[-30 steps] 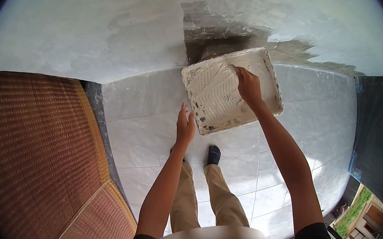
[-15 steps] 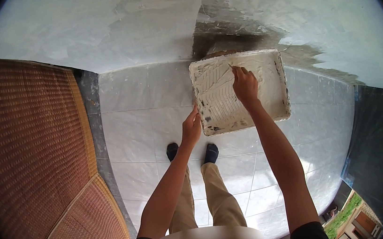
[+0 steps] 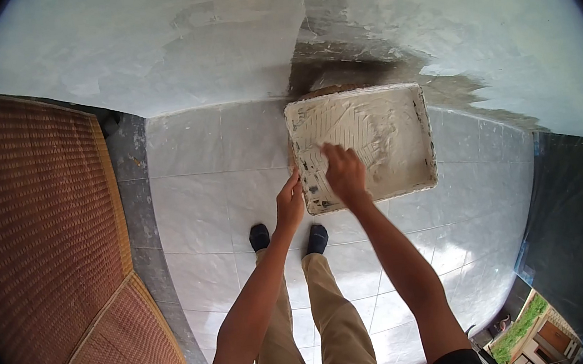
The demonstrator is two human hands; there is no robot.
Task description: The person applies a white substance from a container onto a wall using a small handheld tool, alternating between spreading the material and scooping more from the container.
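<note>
A shallow paint tray point(image 3: 425, 134), smeared with thick off-white paint or paste, is in front of me near the wall. Ridged lines show across its left half, and the coating looks smoother and thicker on the right. My left hand point(image 3: 289, 200) grips the tray's left rim, thumb uppermost and the other fingers mostly hidden. Over the left-middle of the tray is my right hand point(image 3: 345, 172), its fingers closed in a pinch. Something small may stick out at the fingertips, but blur hides what it is.
Ahead stands a pale wall point(image 3: 219, 53) with a dark, bare patch point(image 3: 341, 50) behind the tray. Woven mats point(image 3: 43, 210) rise at the left. Grey floor tiles point(image 3: 194, 211) lie under my feet. A dark sheet point(image 3: 568, 208) is at the right.
My right hand has moved left and toward me across the tray, from its upper middle to its left part. The left hand keeps its grip on the rim.
</note>
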